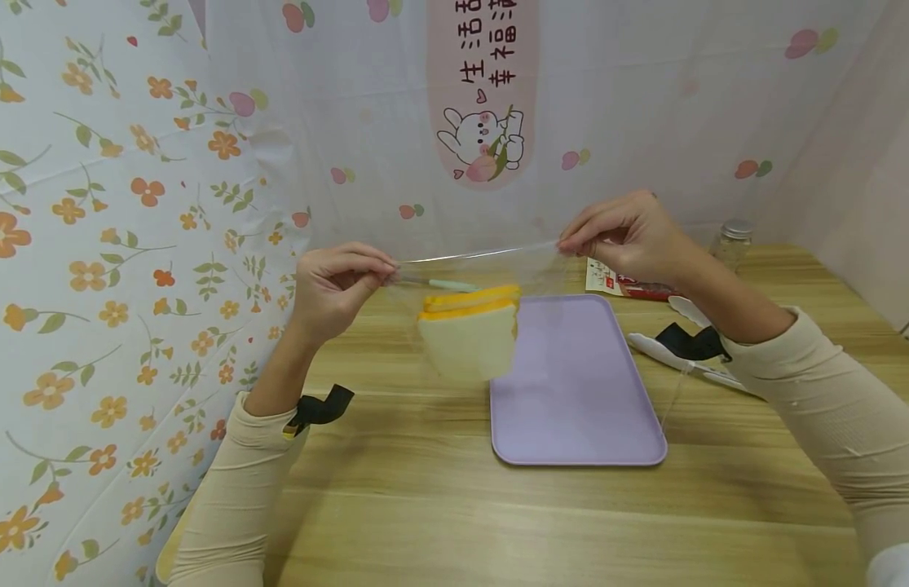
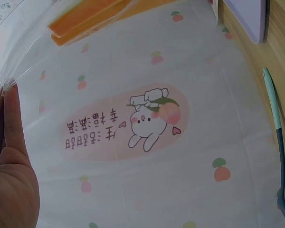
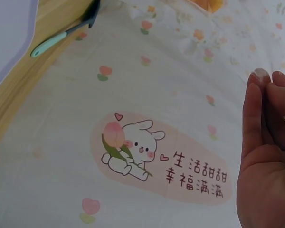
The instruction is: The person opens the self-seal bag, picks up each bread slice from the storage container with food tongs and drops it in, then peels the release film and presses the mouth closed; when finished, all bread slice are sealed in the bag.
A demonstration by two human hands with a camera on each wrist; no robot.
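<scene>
A clear plastic bag (image 1: 536,265) is stretched between both hands above the table, its top edge pulled nearly straight. Slices of bread (image 1: 469,338) with orange-yellow crusts stand low inside it, left of the lilac tray's middle. At the bag's left corner, my left hand (image 1: 337,289) pinches the film between thumb and fingers; gathered plastic shows at those fingertips in the left wrist view. My right hand (image 1: 630,236) pinches the opposite corner, slightly higher. In the right wrist view the right hand's thumb and fingers meet at the tips.
The lilac tray (image 1: 571,391) lies on the wooden table (image 1: 395,514) beneath the bag. A mint-handled utensil (image 2: 274,102) lies behind it. Right of the tray are white tongs (image 1: 655,349), a food packet (image 1: 604,280) and a lidded jar (image 1: 734,239). Patterned curtains (image 1: 351,106) hang behind and left.
</scene>
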